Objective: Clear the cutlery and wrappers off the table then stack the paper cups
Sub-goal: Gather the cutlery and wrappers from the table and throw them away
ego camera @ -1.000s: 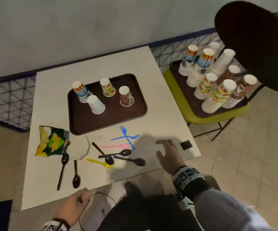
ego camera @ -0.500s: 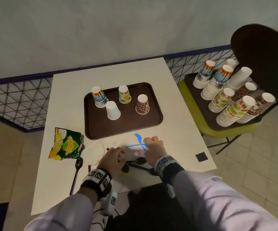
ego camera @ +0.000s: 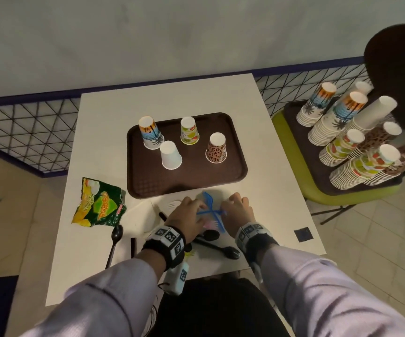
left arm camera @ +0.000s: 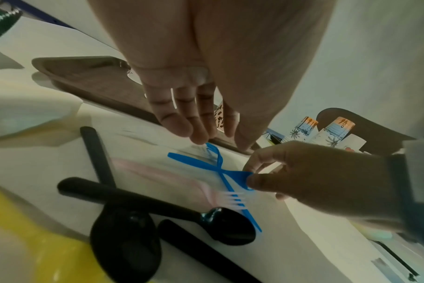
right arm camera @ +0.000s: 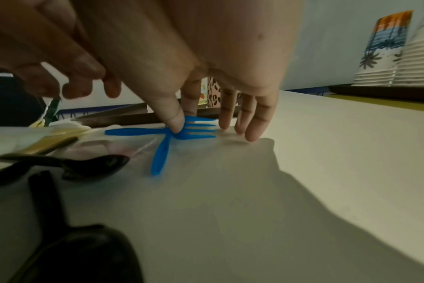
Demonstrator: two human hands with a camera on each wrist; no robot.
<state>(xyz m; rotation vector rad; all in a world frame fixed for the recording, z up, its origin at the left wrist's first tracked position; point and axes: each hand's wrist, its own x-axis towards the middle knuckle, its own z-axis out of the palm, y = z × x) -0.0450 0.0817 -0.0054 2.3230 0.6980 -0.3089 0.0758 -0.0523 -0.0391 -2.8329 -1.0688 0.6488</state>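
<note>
i have both hands down at the near edge of the tray (ego camera: 235, 177), over the two blue forks (ego camera: 211, 211) that lie crossed on the table (ego camera: 114, 113). my right hand (ego camera: 238, 211) pinches one fork at the neck just behind its prongs, thumb against forefinger, the other three fingers straight with their tips on the table; that low pinch looks meant to peel the thin plastic off the flat top. my left hand (ego camera: 187, 218) has its fingers bent, the tips at the prongs of the second fork; i cannot tell whether it has hold of it.

counting what shows: two blue forks, one pink fork (left arm camera: 206, 189) lying under them, and a yellow fork (ego camera: 190, 253) mostly hidden by my left wrist. four black spoons (left arm camera: 157, 206), i judge, two near the hands and two further left, one of those only a handle end. one green and yellow snack wrapper (ego camera: 99, 203) lies at the left, with a pale paper sheet (ego camera: 140, 216) beside it. four paper cups (ego camera: 171, 155) stand upside down and apart on the tray, not yet stacked. to the right, a chair (ego camera: 294, 156) carries many tall cup stacks (ego camera: 357, 132).
</note>
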